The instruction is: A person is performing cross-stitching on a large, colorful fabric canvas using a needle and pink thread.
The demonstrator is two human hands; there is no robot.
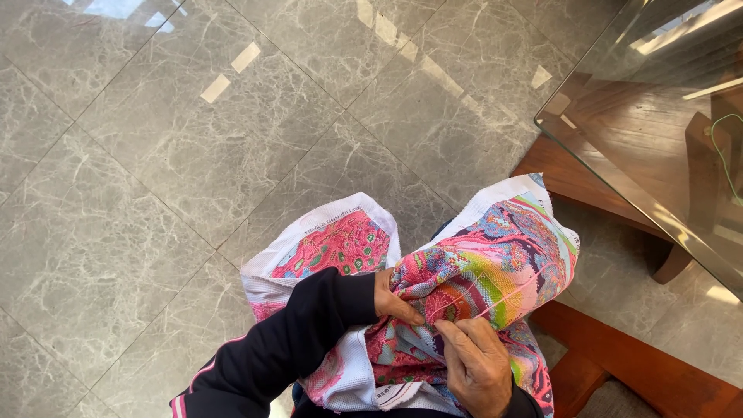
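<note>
A large cross-stitch canvas (495, 255), white-edged and covered in bright pink, green and blue pattern, lies bunched over my lap. My left hand (393, 300), in a black sleeve with pink stripes, grips a fold of the canvas from the left. My right hand (474, 356) pinches at the cloth surface just below that fold; a thin pale thread (495, 298) runs up and to the right from its fingertips. A needle is too small to make out.
A glass tabletop (658, 131) on a reddish wooden frame (619, 356) stands close at my right. A green thread (724, 155) lies on the glass. Glossy grey marble floor tiles (193, 155) spread to the left and ahead.
</note>
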